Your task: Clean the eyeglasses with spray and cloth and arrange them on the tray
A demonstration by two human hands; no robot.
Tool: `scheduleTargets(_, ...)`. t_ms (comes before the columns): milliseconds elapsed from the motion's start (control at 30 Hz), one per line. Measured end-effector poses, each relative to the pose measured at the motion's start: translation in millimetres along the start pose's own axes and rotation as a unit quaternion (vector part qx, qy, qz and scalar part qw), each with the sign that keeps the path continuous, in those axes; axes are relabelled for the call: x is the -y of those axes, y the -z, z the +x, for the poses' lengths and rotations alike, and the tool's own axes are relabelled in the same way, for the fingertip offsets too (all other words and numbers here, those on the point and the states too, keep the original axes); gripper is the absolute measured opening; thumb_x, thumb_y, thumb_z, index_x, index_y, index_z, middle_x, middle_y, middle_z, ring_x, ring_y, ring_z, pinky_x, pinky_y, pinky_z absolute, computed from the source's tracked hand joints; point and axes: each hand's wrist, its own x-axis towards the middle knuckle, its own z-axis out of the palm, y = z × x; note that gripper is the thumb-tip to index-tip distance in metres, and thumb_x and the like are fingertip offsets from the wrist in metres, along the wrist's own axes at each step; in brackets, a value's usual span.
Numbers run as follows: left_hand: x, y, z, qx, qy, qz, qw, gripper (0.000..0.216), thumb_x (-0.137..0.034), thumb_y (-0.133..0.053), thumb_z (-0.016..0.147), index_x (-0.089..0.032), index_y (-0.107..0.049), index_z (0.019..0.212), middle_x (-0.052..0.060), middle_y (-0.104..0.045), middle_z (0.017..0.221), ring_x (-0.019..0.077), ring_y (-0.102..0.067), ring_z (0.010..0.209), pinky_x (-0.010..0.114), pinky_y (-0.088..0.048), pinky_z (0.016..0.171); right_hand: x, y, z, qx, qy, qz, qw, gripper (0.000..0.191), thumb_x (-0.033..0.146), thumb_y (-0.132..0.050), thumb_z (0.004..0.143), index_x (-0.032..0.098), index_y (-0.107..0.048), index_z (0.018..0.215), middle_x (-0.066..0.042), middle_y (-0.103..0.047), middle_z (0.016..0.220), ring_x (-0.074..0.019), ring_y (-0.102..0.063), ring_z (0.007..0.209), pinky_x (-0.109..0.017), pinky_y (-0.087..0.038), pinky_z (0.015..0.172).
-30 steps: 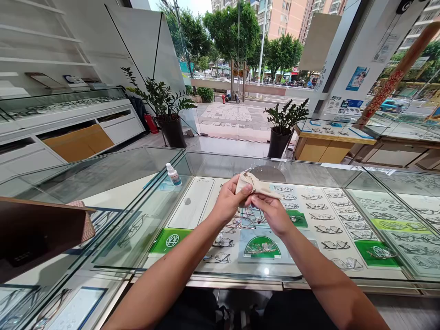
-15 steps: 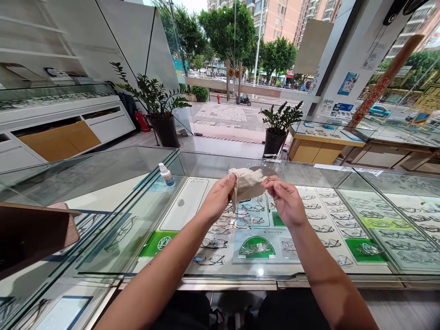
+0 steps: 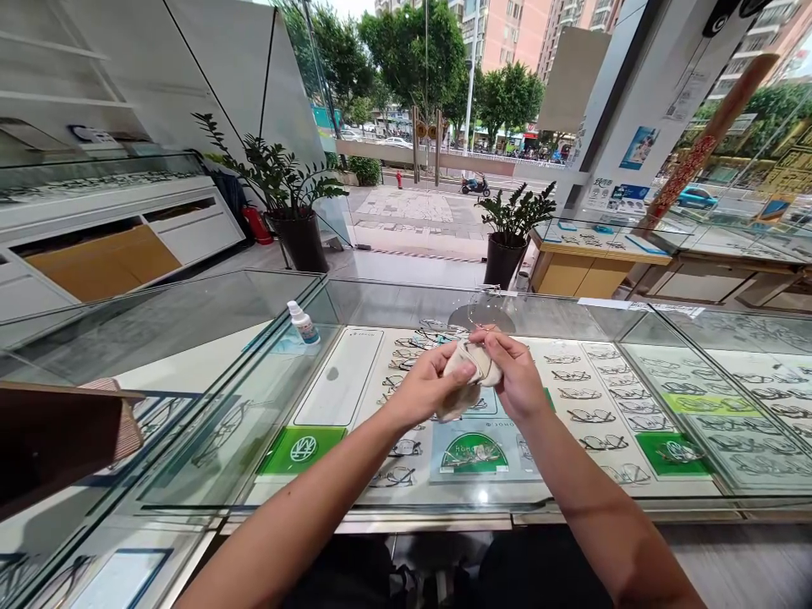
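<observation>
My left hand (image 3: pixel 435 385) is closed on a bunched beige cleaning cloth (image 3: pixel 458 404), thumb pressed on top. Close against it, my right hand (image 3: pixel 517 376) pinches a pair of thin-framed eyeglasses (image 3: pixel 485 364). A curved piece of the rim shows against the cloth, while the fingers and folds hide most of the frame. Both hands are held above the glass display counter (image 3: pixel 339 406), in which rows of eyeglasses (image 3: pixel 593 416) lie.
A small white spray bottle (image 3: pixel 304 323) stands on the glass at the left, by a blue sheet (image 3: pixel 279 342). A brown box-like object (image 3: pixel 60 440) juts in at the left edge. Potted plants (image 3: pixel 298 241) stand beyond the counter, before the glass doors.
Both hands have come together and slightly lower. The cloth, spread between them before, is now bunched around part of the eyeglasses. The view has shifted a little.
</observation>
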Motion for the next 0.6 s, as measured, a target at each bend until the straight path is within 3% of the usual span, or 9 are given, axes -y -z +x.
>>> scheduleTargets(200, 10.4, -0.1, 3.9, -0.079, -0.053, 0.009, 0.995, 0.055, -0.064, -0.08, 0.09, -0.015, -0.074, 0.116, 0.002, -0.07, 0.082, 0.0135, -0.061, 0.074, 0.024, -0.047, 0.071, -3.9, -5.1, -4.9, 0.019, 0.039, -0.066, 0.997, 0.024, 0.053, -0.077, 0.098, 0.033, -0.09, 0.103, -0.006, -0.072, 0.108, -0.0252, -0.063, 0.115, -0.04, -0.049, 0.107)
scheduleTargets(333, 7.1, 4.9, 3.0, -0.065, -0.036, 0.018, 0.997, 0.058, -0.068, -0.074, 0.092, -0.014, -0.076, 0.115, 0.004, -0.071, 0.084, 0.0139, -0.061, 0.073, 0.024, -0.048, 0.069, -0.6, -0.8, -3.7, 0.01, 0.039, -0.071, 0.997, 0.022, 0.051, -0.08, 0.095, 0.034, -0.09, 0.104, -0.006, -0.073, 0.107, -0.0249, -0.064, 0.111, -0.04, -0.051, 0.104)
scheduleTargets(467, 4.8, 1.2, 2.2, -0.042, -0.042, -0.002, 0.998, 0.056, -0.058, -0.084, 0.088, -0.016, -0.07, 0.122, 0.004, -0.073, 0.092, 0.0123, -0.061, 0.073, 0.023, -0.048, 0.067, -2.3, -5.4, -5.0, -0.014, -0.005, -0.013, 1.0, 0.022, 0.052, -0.085, 0.09, 0.034, -0.091, 0.102, -0.006, -0.073, 0.109, -0.025, -0.064, 0.114, -0.038, -0.053, 0.1)
scheduleTargets(600, 4.4, -3.3, 3.5, -0.072, -0.059, 0.004, 0.996, 0.052, -0.062, -0.079, 0.09, -0.016, -0.07, 0.111, 0.0, -0.067, 0.076, 0.0112, -0.056, 0.063, 0.022, -0.043, 0.058, -4.4, -9.6, -7.0, -0.004, -0.016, -0.007, 1.0, 0.022, 0.052, -0.085, 0.09, 0.033, -0.091, 0.102, -0.006, -0.073, 0.109, -0.0251, -0.062, 0.116, -0.038, -0.052, 0.101)
